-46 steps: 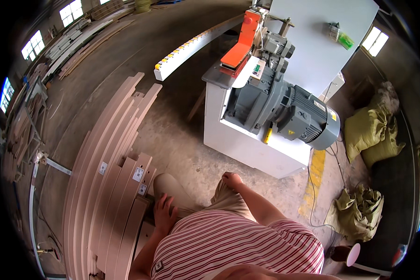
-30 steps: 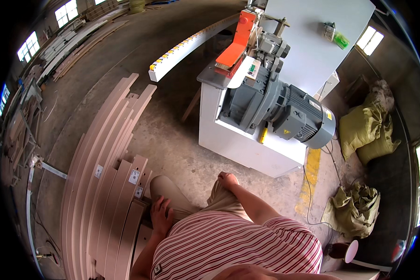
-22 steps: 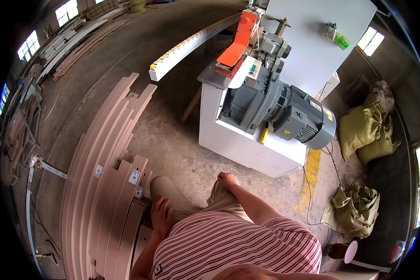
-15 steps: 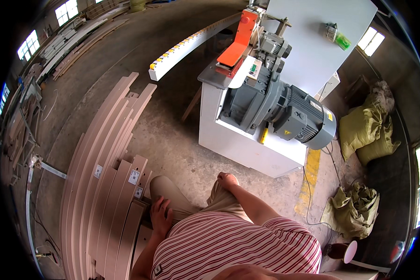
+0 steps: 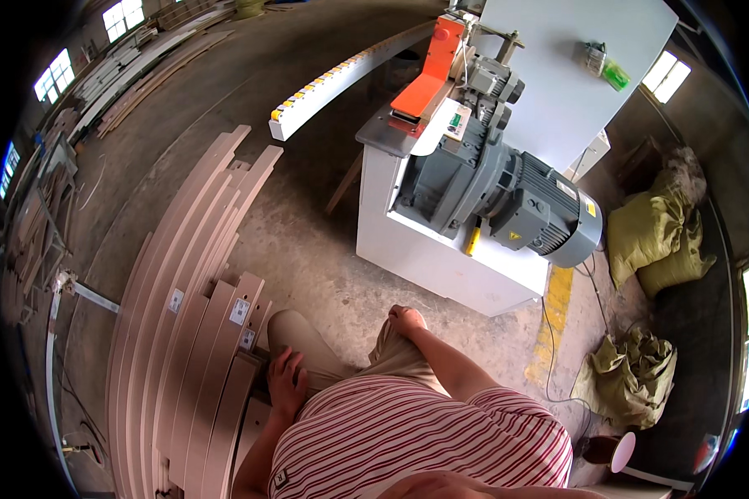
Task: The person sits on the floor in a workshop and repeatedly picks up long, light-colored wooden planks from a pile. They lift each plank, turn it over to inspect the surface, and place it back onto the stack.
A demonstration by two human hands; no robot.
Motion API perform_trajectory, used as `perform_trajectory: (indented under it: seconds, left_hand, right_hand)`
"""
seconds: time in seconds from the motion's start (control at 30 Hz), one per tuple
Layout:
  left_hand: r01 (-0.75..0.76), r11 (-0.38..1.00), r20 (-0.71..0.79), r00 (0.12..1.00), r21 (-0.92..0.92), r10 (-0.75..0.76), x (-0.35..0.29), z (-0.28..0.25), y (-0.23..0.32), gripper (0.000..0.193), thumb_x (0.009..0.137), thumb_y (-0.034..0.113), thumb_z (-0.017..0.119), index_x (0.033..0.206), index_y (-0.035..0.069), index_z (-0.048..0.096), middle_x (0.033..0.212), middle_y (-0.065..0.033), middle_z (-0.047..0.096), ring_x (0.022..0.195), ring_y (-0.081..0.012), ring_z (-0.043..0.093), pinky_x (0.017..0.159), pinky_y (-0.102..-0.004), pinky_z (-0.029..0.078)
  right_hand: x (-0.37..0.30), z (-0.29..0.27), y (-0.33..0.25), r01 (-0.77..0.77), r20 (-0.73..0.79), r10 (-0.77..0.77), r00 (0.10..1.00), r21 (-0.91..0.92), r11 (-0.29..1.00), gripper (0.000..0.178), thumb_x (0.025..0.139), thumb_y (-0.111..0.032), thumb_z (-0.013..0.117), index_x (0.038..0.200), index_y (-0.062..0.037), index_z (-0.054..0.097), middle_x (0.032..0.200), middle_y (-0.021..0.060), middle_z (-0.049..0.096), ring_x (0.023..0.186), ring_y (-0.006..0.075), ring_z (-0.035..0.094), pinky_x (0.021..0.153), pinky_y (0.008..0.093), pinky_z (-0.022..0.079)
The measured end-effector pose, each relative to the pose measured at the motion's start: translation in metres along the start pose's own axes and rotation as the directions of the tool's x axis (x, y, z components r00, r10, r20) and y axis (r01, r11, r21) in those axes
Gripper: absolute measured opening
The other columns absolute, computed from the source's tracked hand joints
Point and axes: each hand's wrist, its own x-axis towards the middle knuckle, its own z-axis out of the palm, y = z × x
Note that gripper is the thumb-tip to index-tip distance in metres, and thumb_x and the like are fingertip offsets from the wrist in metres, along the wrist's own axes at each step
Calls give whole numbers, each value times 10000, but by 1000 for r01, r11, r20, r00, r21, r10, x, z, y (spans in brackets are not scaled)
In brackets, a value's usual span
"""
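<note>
The boards (image 5: 183, 349) lay stacked lengthwise along my left side, their near ends stepped and a few of them bearing white labels (image 5: 240, 311). My left hand (image 5: 286, 378) rested on my left thigh just beside them, fingers loosely spread and holding nothing I could see; whether it touched the stack, I couldn't tell. My right hand (image 5: 404, 319) sat curled on the other knee, its palm hidden, so I couldn't say if it gripped anything.

Neither hand had shifted on my legs in the last half second. What seemed to have changed was on the machine (image 5: 441, 270): a brown strip (image 5: 438, 100) now showed further along the orange guard (image 5: 418, 98). I judged that the piece had advanced there without my touching it.

Past the stack's far end stood a white roller rail (image 5: 308, 115). Beneath everything ran a scuffed concrete floor (image 5: 316, 274), with a yellow stripe (image 5: 551, 333) by the machine. Bulging sacks (image 5: 645, 241) stood at the right; timber (image 5: 125, 83) lay under the far-left windows (image 5: 55, 76).
</note>
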Motion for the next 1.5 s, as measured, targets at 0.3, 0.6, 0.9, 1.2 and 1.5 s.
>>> perform_trajectory:
  seconds: [0.3,0.6,0.9,1.2,1.5]
  left_hand:
    - [-4,1000,14,1000,-7,4,1,-3,3,341,938,267,570,1241,120,620,1392,-117,505,1266,-347,457,1062,-481,353]
    - [8,1000,-10,1000,-17,-8,1,-4,6,343,887,208,616,1222,135,635,1387,-97,518,1271,-338,461,1068,-473,358]
    - [3,1000,-21,1000,-24,-4,1,-2,3,354,876,197,629,1223,128,641,1381,-106,527,1272,-338,466,1072,-472,357]
    - [3,999,-37,999,-32,-4,0,-3,5,348,868,194,635,1208,121,652,1368,-115,535,1256,-338,481,1062,-462,372]
    - [-30,1000,-22,999,-3,29,1,-4,5,371,867,175,634,1232,108,626,1361,-132,535,1244,-345,488,1059,-466,377]
  right_hand:
    - [27,-7,0,-34,152,-26,988,383,923,236,906,-265,607,984,-66,707,844,100,722,751,187,688,703,340,547]
    - [81,-178,-128,255,-217,-183,959,943,215,276,970,-262,621,944,11,648,864,108,677,762,176,652,711,303,549]
    - [86,-279,-199,132,-112,-158,981,984,123,275,923,-216,679,1022,39,652,884,93,661,740,178,660,667,300,562]
    - [23,-252,-213,-18,84,-157,984,924,382,266,853,-303,781,908,-67,673,731,2,637,595,84,560,601,231,484]
    - [30,-245,-217,120,-84,-214,973,979,165,233,967,-203,623,998,27,649,859,87,673,713,157,650,673,272,573]
